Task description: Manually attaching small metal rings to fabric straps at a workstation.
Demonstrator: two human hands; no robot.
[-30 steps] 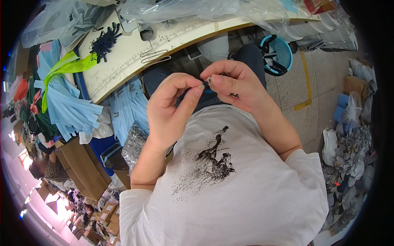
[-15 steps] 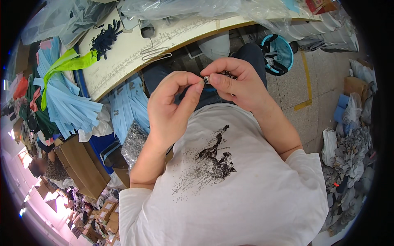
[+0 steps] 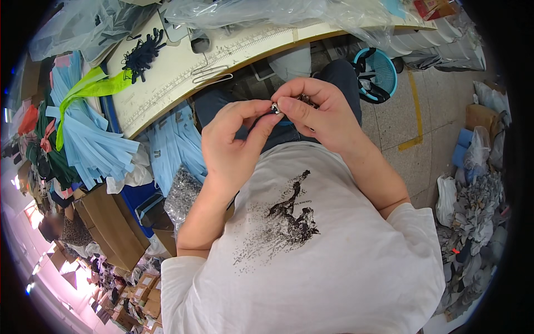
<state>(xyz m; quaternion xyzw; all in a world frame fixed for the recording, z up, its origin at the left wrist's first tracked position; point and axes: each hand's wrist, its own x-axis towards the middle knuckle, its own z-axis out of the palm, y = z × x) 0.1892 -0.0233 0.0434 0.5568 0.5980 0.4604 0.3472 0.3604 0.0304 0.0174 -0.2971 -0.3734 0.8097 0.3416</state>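
Over my lap, a small shiny metal piece [image 3: 275,108] with a dark part is pinched between both hands; it is too small to name its kind. My left hand [image 3: 232,139] is closed, with thumb and forefinger tips against the piece. My right hand [image 3: 325,114] grips it from the other side between thumb and forefinger. More small dark and silvery metal bits [image 3: 307,101] show in the curled fingers of my right hand, partly hidden. A heap of small navy looped cords [image 3: 144,54] lies on the table to the far left.
The worktable [image 3: 161,92] with a printed ruler curves ahead; a bent metal wire [image 3: 211,72] juts from its edge. Light-blue strips [image 3: 92,119] and a lime-green strip [image 3: 75,106] hang left. A turquoise basket [image 3: 387,69] stands right. Cardboard [image 3: 114,222] is at lower left.
My left hand has moved slightly right and down, its thumb tip nearer my right hand. The metal piece has shifted a little left and shows more of its shiny side.
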